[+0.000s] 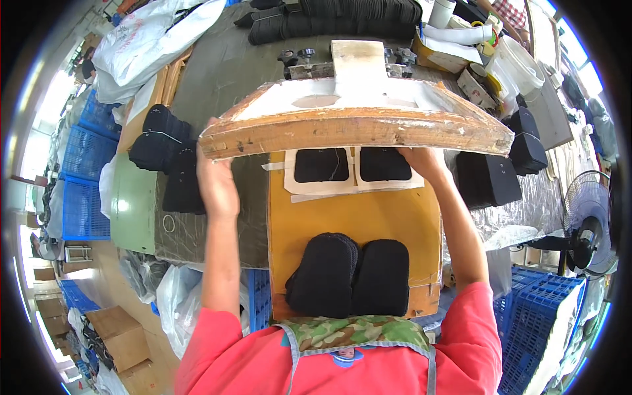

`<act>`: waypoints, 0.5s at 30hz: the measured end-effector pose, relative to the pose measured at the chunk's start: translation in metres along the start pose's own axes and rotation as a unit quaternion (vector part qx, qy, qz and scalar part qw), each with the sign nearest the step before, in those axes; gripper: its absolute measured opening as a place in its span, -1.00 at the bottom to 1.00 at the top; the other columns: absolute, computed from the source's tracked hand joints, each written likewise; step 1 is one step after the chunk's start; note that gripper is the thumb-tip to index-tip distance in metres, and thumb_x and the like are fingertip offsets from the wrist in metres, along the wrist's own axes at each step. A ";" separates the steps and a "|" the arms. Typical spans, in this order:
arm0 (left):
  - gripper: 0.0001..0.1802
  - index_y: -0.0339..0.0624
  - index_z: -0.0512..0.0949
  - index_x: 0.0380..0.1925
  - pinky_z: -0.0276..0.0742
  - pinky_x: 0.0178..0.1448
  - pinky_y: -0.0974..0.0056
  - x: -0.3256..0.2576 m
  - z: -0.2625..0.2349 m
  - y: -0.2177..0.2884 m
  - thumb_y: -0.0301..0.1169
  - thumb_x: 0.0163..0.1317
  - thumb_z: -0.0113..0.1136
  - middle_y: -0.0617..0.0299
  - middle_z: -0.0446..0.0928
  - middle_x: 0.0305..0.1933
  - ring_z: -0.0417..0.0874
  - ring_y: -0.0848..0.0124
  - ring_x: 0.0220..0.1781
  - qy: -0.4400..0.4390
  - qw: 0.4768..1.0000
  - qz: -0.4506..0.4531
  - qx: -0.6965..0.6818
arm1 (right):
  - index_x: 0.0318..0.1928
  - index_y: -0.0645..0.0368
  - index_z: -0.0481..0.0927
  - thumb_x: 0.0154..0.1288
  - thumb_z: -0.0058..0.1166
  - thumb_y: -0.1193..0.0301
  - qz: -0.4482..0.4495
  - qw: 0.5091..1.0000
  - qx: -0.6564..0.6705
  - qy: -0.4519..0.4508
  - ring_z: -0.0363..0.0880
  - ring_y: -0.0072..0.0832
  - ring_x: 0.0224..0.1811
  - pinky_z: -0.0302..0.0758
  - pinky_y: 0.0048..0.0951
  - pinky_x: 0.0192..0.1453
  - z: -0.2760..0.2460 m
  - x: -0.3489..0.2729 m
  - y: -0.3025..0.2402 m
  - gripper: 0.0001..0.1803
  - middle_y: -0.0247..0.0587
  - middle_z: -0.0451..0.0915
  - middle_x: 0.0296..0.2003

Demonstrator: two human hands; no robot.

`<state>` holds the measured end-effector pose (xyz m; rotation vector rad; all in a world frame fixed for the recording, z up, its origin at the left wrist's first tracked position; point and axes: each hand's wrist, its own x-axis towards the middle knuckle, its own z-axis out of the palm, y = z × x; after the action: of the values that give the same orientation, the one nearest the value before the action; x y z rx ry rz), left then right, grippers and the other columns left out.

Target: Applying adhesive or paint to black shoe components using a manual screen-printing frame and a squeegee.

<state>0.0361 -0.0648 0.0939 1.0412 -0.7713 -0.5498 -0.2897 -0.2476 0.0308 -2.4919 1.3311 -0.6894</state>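
Observation:
A wooden screen-printing frame [355, 133] is tilted up, its front bar raised above the board. My left hand [217, 187] is closed around its left front corner. Under the front bar on the right, my right hand [424, 161] grips it, the fingers partly hidden by the wood. Below the frame, two black fabric pieces [321, 168] lie in pale cut-out surrounds [355, 187] on a yellow-brown board [355, 214]. Two stacks of rounded black fabric pieces [382, 276] rest at the board's near edge. A pale wooden block [359, 59] stands at the frame's far side.
Black knobbed clamps [306, 54] sit behind the frame. Bundles of black pieces lie to the left [158, 141] and right [487, 179], with long rows [336, 21] at the back. A fan [589, 224] and blue crates [540, 316] stand right; a white bucket [522, 62] is far right.

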 end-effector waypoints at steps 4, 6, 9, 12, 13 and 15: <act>-0.75 -0.33 0.54 -0.09 0.45 0.10 0.20 -0.004 0.004 -0.058 -0.38 0.34 0.12 0.07 0.61 -0.17 0.60 0.28 -0.05 -0.122 0.920 -0.138 0.347 | -0.05 0.21 0.62 0.23 0.23 0.36 0.037 0.995 0.097 0.007 0.57 -0.02 0.00 0.47 -0.11 0.09 0.024 0.008 0.004 -0.70 0.06 0.64 -0.09; -0.76 -0.31 0.56 -0.11 0.44 0.13 0.00 -0.002 0.016 -0.082 -0.47 0.25 0.09 -0.12 0.61 -0.12 0.58 -0.10 -0.01 -0.186 0.853 0.035 0.486 | -0.06 0.25 0.63 0.17 0.30 0.36 0.073 0.990 0.116 -0.014 0.58 0.02 -0.04 0.50 -0.11 0.03 0.013 0.001 -0.002 -0.65 0.06 0.66 -0.14; -0.62 -0.27 0.49 0.10 0.31 0.28 -0.10 0.002 0.037 -0.104 -0.44 0.28 0.13 -0.26 0.50 0.12 0.44 -0.19 0.23 -0.263 0.749 0.108 0.599 | -0.06 0.23 0.61 0.17 0.24 0.51 0.127 0.939 0.318 -0.034 0.60 -0.34 -0.14 0.50 -0.31 -0.02 -0.032 -0.036 -0.010 -0.70 -0.11 0.66 -0.20; -0.53 -0.31 0.44 0.16 0.26 0.33 -0.12 -0.002 0.048 -0.109 -0.51 0.21 0.18 -0.23 0.46 0.19 0.40 -0.17 0.27 -0.243 0.705 0.177 0.642 | 0.03 0.18 0.58 0.21 0.19 0.57 0.143 0.919 0.363 0.051 0.54 -0.55 -0.14 0.48 -0.47 -0.04 -0.092 -0.077 -0.005 -0.66 -0.28 0.58 -0.19; -0.53 -0.30 0.44 0.16 0.25 0.33 -0.12 -0.003 0.048 -0.108 -0.53 0.21 0.18 -0.22 0.47 0.18 0.40 -0.16 0.27 -0.243 0.706 0.135 0.651 | 0.05 0.17 0.58 0.24 0.16 0.58 0.094 0.945 0.304 0.080 0.53 -0.58 -0.14 0.47 -0.50 -0.04 -0.118 -0.089 0.006 -0.65 -0.32 0.55 -0.21; -0.52 -0.29 0.44 0.17 0.26 0.34 -0.11 -0.002 0.049 -0.107 -0.54 0.21 0.18 -0.20 0.48 0.18 0.40 -0.16 0.27 -0.267 0.694 0.116 0.658 | 0.07 0.15 0.58 0.28 0.10 0.57 0.141 0.948 0.248 0.137 0.52 -0.58 -0.13 0.48 -0.49 0.00 -0.161 -0.089 0.041 -0.67 -0.35 0.55 -0.18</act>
<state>-0.0086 -0.1347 0.0104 2.0847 -1.9315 0.0523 -0.4434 -0.1945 0.1268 -1.8165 1.3558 -1.1626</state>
